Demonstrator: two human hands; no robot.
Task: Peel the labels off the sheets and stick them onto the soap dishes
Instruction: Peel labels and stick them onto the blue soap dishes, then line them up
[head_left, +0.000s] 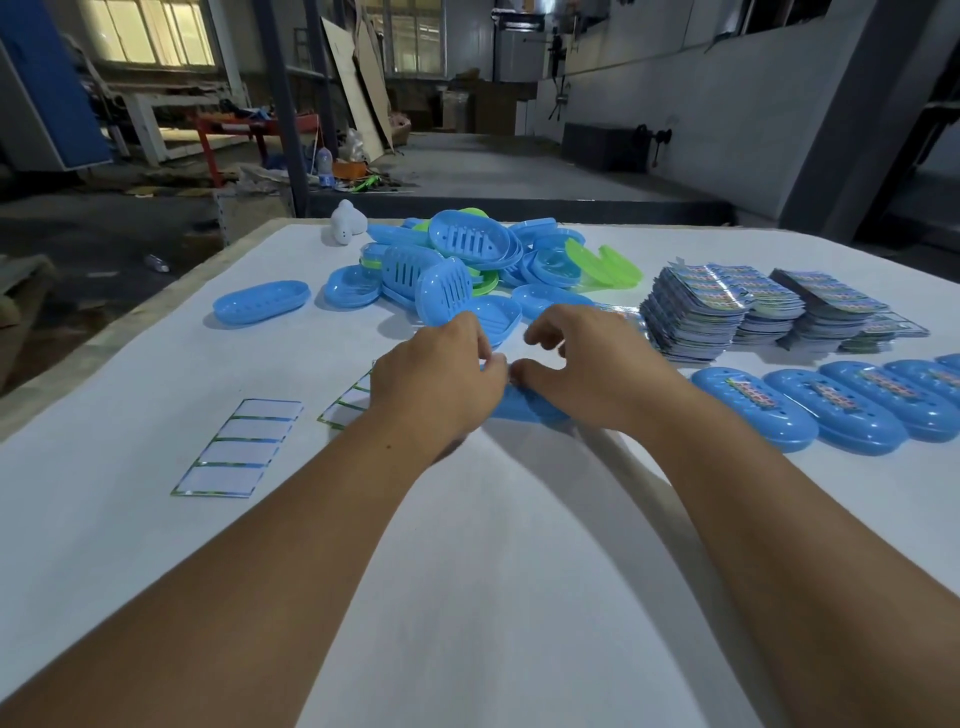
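Two hands, my left hand and right hand, curl onto a blue soap dish; label stacks sit near, print unreadable.

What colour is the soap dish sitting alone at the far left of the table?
Light blue. The lone soap dish shows clearly in the head view.
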